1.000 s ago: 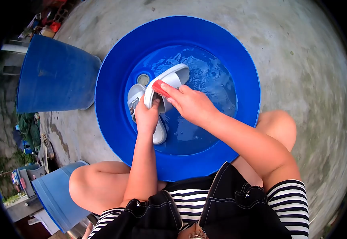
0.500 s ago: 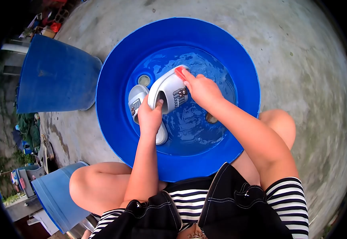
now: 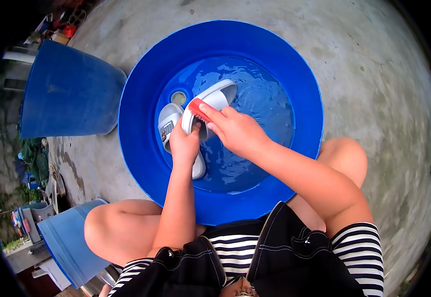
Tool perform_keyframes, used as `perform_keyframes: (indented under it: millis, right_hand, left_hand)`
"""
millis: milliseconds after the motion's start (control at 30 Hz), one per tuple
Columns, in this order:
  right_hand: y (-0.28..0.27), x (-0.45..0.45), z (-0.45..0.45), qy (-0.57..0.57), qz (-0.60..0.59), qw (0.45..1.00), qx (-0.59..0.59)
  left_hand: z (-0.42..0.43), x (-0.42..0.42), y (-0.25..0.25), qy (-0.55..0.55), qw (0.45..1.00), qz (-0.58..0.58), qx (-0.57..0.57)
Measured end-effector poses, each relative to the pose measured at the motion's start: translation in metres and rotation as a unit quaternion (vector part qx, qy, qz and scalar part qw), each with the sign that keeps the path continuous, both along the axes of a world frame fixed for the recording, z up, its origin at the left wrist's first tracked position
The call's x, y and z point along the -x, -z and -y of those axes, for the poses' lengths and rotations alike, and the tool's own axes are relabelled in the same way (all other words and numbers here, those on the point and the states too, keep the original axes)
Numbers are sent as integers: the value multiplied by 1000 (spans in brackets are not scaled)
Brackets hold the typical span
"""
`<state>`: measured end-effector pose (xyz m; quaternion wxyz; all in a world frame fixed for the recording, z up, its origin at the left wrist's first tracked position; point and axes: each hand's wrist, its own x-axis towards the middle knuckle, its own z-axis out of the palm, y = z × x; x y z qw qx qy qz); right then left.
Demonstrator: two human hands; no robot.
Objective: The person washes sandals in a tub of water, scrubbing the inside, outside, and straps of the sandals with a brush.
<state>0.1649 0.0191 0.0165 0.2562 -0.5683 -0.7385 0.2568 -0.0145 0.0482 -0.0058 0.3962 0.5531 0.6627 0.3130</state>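
Observation:
My left hand (image 3: 185, 142) grips the near end of a light grey slide sandal (image 3: 217, 100), which it holds tilted above shallow water (image 3: 235, 171). A red scrubbing brush (image 3: 199, 110) is in my right hand (image 3: 238, 131), its bristles against the sandal's rim close to my left fingers. Beside them on the left, a second grey sandal (image 3: 170, 123) with a cartoon patch on its strap rests in the water, partly hidden by my left hand and wrist. Both sit within a round blue tub (image 3: 304, 109).
A tall dark blue bucket (image 3: 72, 91) stands left of the tub on the concrete floor (image 3: 379, 99). A lighter blue bin (image 3: 72, 237) is at lower left. A round pale drain plug (image 3: 179, 98) shows on the tub's bottom. My bent knees flank the tub's near side.
The brush in my right hand has moved left and down along the sandal, from its far end to its near end. My left hand keeps its hold, and the sandal has turned slightly.

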Motion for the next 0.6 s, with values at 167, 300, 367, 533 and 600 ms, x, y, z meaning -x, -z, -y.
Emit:
perform_keyframes:
  millis: [167, 300, 367, 533, 600]
  right_hand:
    - [31, -33, -37, 119, 83, 986, 77]
    - [6, -7, -13, 33, 21, 999, 8]
    - [8, -3, -5, 32, 8, 999, -1]
    - [24, -29, -37, 118, 68, 989, 61]
    - [14, -18, -25, 82, 56, 994, 36]
  left_hand:
    - [0, -3, -1, 18, 999, -29, -17]
    - [0, -1, 1, 9, 999, -37, -19]
    - [-1, 1, 5, 8, 1000, -15, -18]
    - [1, -4, 3, 27, 997, -59, -45]
    - [0, -2, 4, 25, 995, -87, -52]
